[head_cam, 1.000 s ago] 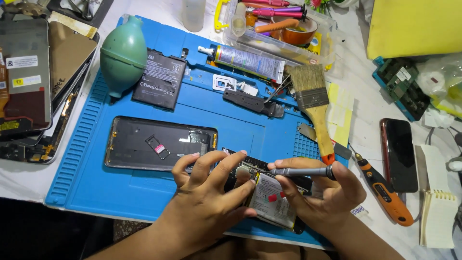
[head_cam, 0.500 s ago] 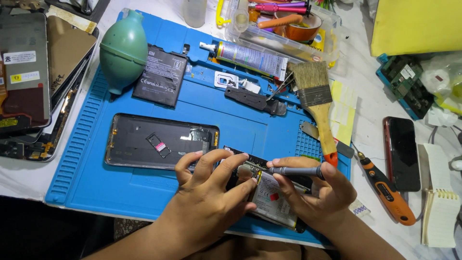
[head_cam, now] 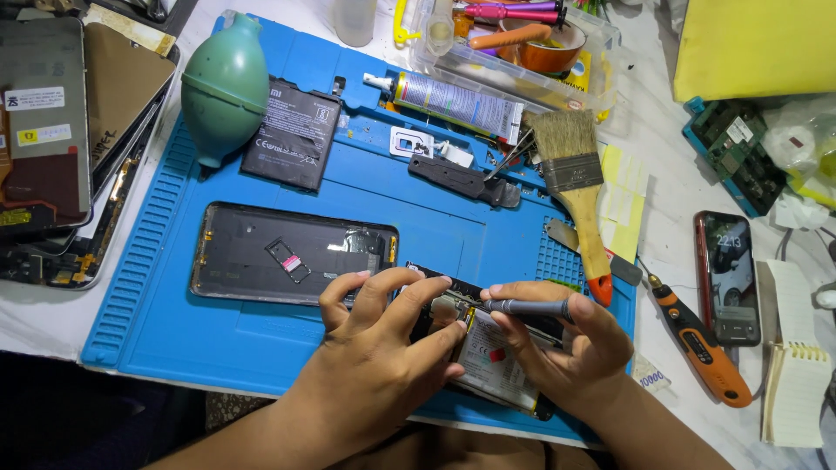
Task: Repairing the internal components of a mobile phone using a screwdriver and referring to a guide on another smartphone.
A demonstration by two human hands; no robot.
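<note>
The opened phone lies at the near edge of the blue work mat, its back off and a white label with a small red mark showing on the battery inside. The left hand rests over its upper left part, fingers spread and bent, the fingertips pressing down on the frame to steady it rather than closing around it. The right hand is curled round a slim dark screwdriver, pinched between thumb and fingers and held nearly level, its tip pointing left onto the top of the phone just beside the left fingertips. Just left of the hands lies a dark back cover, flat on the mat. Farther up sits a loose black battery with pale print, next to a green rubber blower. A glue tube with a white and blue label lies slantwise near the mat's top edge, and a paintbrush with a wooden, red-tipped handle lies to the right of it. Off the mat on the right are an orange-handled tool and another phone with a red rim, screen lit.
</note>
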